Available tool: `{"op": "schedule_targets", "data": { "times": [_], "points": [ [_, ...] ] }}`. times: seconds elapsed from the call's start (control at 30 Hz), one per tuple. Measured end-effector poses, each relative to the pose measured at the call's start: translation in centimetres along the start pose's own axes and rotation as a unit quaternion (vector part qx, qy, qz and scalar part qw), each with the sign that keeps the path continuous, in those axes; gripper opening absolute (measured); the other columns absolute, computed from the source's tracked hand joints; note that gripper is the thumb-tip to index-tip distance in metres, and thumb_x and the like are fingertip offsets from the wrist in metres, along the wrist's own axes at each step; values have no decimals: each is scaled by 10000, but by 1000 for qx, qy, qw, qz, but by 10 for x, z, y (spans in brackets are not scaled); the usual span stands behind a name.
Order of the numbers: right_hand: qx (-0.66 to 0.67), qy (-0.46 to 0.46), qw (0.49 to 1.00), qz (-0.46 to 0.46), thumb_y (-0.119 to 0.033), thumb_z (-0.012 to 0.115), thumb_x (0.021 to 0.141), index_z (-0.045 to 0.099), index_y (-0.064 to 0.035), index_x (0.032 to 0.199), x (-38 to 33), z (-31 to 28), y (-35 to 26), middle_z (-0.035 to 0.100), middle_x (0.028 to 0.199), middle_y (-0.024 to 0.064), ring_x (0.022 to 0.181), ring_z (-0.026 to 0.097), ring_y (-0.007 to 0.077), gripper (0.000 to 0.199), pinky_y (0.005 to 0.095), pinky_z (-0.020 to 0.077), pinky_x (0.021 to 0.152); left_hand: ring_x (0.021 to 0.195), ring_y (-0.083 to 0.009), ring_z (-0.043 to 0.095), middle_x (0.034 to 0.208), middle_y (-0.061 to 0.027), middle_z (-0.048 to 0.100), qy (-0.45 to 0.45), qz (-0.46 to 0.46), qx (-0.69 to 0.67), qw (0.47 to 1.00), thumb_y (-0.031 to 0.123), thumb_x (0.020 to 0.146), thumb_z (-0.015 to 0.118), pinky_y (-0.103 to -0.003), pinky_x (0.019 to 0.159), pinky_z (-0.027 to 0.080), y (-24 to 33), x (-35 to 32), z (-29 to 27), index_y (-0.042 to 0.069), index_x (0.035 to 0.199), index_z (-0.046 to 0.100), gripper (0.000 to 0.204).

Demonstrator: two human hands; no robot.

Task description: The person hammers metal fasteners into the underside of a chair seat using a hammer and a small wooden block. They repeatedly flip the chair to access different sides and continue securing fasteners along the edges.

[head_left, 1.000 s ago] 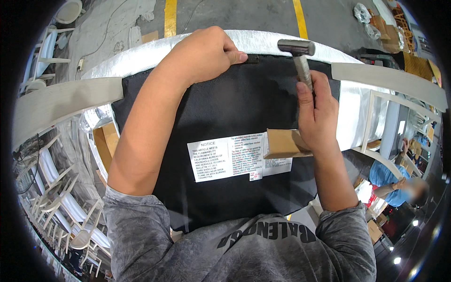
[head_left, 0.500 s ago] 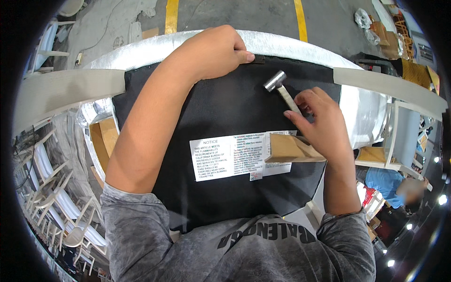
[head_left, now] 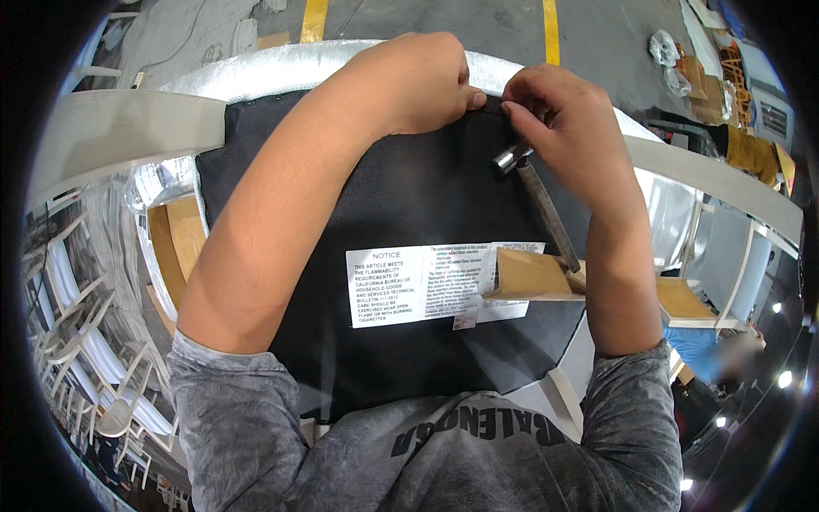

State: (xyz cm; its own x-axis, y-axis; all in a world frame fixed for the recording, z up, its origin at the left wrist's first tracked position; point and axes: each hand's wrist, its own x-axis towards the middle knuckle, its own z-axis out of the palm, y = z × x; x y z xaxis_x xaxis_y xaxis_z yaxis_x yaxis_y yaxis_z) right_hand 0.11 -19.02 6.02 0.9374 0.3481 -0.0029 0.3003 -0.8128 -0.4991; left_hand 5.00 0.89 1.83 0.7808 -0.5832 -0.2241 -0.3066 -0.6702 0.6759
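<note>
The underside of an upturned upholstered seat, covered in black fabric (head_left: 409,188), lies in front of me. At its far edge my left hand (head_left: 422,85) is closed, its thumb pressing on a small dark strip (head_left: 492,105). Right beside it my right hand (head_left: 567,111) has thumb and fingers drawn together at the same edge; what they pinch is hidden. Below the right hand a hammer (head_left: 546,205) lies on the fabric, metal head toward the far edge and handle end against a small brown cardboard piece (head_left: 533,273). A white printed label (head_left: 388,290) lies on the fabric.
Pale chair legs jut out at left (head_left: 128,132) and right (head_left: 725,166). Silvery padding (head_left: 273,72) surrounds the seat's far side. Several white chair frames (head_left: 94,341) stand at left, and a person in blue (head_left: 695,350) is at right. Yellow lines (head_left: 314,21) mark the floor.
My right hand has put the hammer down on the fabric and moved up to the far edge beside my left hand. The left hand stays at the edge, a little farther right in view.
</note>
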Motion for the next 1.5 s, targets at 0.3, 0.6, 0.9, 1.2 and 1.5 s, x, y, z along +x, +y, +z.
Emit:
{"op": "schedule_targets", "data": {
  "times": [0.3, 0.6, 0.9, 1.2, 1.5],
  "points": [
    [67, -57, 996, -3, -73, 706, 849, 630, 6, 931, 6, -1, 13, 632, 814, 141, 705, 635, 254, 137, 348, 510, 669, 746, -319, 698, 851, -194, 739, 8, 16, 3, 1000, 310, 954, 690, -413, 728, 532, -5, 2, 4, 47, 1026, 786, 289],
    [105, -51, 993, -15, -63, 704, 842, 628, 3, 905, 5, -3, 25, 622, 780, 84, 676, 612, 155, 119, 292, 489, 633, 726, -312, 691, 822, -195, 735, 2, 19, -62, 998, 291, 944, 699, -404, 705, 524, 1, -3, -6, 33, 998, 788, 278],
    [52, -39, 997, -51, -68, 707, 841, 617, 8, 900, 6, -4, 16, 622, 788, 112, 663, 624, 203, 132, 310, 504, 628, 897, -426, 700, 896, -284, 709, -72, -10, -80, 994, 264, 910, 664, -460, 812, 540, 11, -10, -33, -30, 904, 748, 306],
    [27, -36, 998, -44, -53, 700, 838, 606, 13, 891, 7, -2, 12, 609, 784, 126, 667, 628, 227, 127, 321, 506, 628, 874, -443, 700, 872, -298, 701, -42, -6, -85, 995, 239, 880, 673, -474, 796, 544, 11, -11, -28, -43, 870, 744, 291],
    [48, -38, 998, -31, -54, 708, 841, 627, 12, 929, 6, 0, 12, 628, 810, 133, 684, 638, 233, 137, 320, 508, 634, 860, -451, 699, 857, -304, 696, -31, 9, -85, 996, 227, 874, 673, -484, 782, 548, 9, -13, -28, -48, 857, 741, 284]
  ]
}}
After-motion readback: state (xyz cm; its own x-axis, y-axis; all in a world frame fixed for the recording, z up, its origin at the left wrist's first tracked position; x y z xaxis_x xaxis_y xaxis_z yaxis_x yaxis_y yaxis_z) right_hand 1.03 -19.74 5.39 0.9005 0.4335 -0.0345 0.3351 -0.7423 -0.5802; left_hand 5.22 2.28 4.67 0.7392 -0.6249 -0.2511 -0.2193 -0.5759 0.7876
